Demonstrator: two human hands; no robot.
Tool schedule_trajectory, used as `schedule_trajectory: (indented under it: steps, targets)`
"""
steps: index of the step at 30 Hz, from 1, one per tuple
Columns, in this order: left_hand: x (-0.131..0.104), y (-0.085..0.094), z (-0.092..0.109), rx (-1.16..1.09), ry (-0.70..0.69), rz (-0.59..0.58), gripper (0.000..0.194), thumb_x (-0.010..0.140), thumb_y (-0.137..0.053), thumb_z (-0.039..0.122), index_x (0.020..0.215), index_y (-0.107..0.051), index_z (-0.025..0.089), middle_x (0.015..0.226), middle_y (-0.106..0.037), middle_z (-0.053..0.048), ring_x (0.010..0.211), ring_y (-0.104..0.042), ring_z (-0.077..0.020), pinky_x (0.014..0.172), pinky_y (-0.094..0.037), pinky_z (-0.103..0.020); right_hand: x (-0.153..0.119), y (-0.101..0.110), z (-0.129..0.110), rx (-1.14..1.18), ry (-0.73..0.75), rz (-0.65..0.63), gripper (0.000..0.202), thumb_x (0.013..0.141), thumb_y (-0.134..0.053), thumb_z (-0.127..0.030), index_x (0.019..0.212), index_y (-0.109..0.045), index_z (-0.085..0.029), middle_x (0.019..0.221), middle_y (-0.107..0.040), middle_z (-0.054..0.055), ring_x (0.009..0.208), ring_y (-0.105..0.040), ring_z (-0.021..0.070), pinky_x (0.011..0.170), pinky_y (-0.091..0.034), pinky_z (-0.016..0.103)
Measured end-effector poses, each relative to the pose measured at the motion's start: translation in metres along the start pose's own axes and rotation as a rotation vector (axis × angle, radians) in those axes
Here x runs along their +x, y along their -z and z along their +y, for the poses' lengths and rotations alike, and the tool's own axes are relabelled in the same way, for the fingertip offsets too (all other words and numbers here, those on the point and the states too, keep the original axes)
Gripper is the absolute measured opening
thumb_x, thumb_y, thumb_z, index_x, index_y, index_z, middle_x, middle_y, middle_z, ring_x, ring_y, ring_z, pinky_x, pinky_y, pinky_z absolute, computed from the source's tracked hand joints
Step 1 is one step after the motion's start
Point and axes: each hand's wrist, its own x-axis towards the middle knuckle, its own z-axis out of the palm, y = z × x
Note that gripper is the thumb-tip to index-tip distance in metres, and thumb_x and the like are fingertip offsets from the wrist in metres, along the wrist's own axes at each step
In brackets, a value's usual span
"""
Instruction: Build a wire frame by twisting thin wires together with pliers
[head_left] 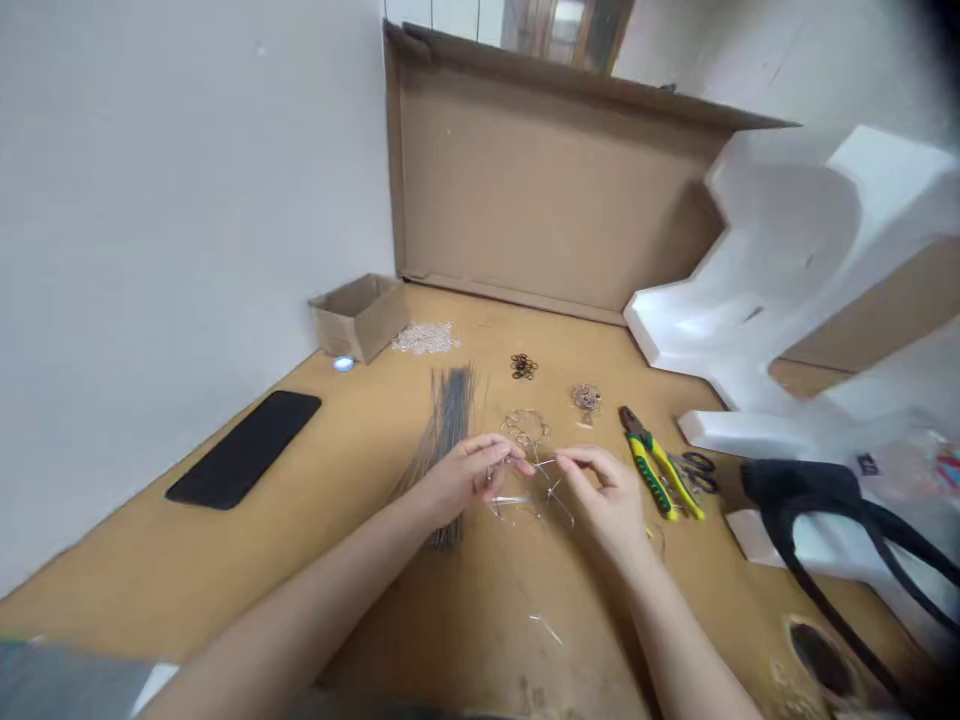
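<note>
Over the middle of the table, my left hand (487, 465) and my right hand (604, 490) face each other with fingertips pinched. Between them runs a thin silvery wire piece (546, 463), gripped from both sides. Below it hangs or lies a spidery cluster of bent wires (553, 492); whether it is joined to the held piece I cannot tell. A bundle of straight grey wires (452, 405) lies beside and partly under my left hand. Just beyond my fingers is a loose ring of fine wire pieces (527, 425).
Pliers with yellow-green handles (660, 465) and scissors (697, 470) lie at right, near white foam (795, 250). Further back are black rings (523, 367), a small purplish heap (586, 398), pale beads (426, 338) and a cardboard box (360, 318). A black phone (246, 448) lies left.
</note>
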Motion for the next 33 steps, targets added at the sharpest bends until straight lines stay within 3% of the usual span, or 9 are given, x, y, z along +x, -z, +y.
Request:
schedule_trajectory:
  steps: [11,15,21,26,33]
  targets:
    - [-0.003,0.002,0.001,0.099,0.023,-0.05,0.021,0.082,-0.048,0.031,0.081,-0.058,0.013,0.083,-0.068,-0.007,0.036,-0.037,-0.0015,0.043,-0.027,-0.019,0.005,0.0,0.003,0.166,-0.227,0.174,0.012,0.072,-0.064,-0.03,0.074,-0.064,-0.018,0.07,-0.061,0.003,0.061,-0.056,0.014,0.056,-0.045,0.027]
    - [-0.002,0.003,0.001,0.101,0.035,-0.022,0.022,0.081,-0.048,0.033,0.082,-0.058,0.013,0.081,-0.068,-0.006,0.037,-0.038,-0.0023,0.041,-0.027,-0.019,0.004,-0.001,0.001,0.303,-0.315,0.171,0.016,0.077,-0.059,-0.033,0.08,-0.057,-0.018,0.072,-0.063,0.002,0.055,-0.059,0.0129,0.048,-0.045,0.024]
    - [0.0,0.003,0.0,0.074,-0.011,0.112,0.023,0.082,-0.048,0.035,0.083,-0.057,0.014,0.086,-0.067,-0.006,0.039,-0.039,-0.0027,0.042,-0.027,-0.019,-0.001,-0.004,-0.009,0.324,-0.242,0.114,0.014,0.084,-0.049,-0.033,0.084,-0.049,-0.019,0.079,-0.065,0.004,0.065,-0.064,0.0147,0.052,-0.049,0.025]
    - [0.0,0.002,0.002,0.069,-0.047,0.147,0.022,0.081,-0.049,0.035,0.082,-0.059,0.015,0.09,-0.066,-0.005,0.041,-0.04,-0.0025,0.044,-0.03,-0.019,-0.007,-0.01,-0.009,0.165,-0.157,0.128,0.012,0.085,-0.048,-0.032,0.086,-0.048,-0.02,0.084,-0.067,0.007,0.074,-0.066,0.0182,0.061,-0.052,0.031]
    - [-0.001,0.001,0.003,0.067,-0.067,0.16,0.023,0.082,-0.048,0.035,0.082,-0.059,0.015,0.093,-0.066,-0.005,0.042,-0.04,-0.0029,0.046,-0.032,-0.02,-0.012,-0.014,-0.003,0.13,-0.064,0.09,0.01,0.085,-0.049,-0.029,0.09,-0.047,-0.021,0.086,-0.067,0.008,0.077,-0.066,0.019,0.068,-0.054,0.036]
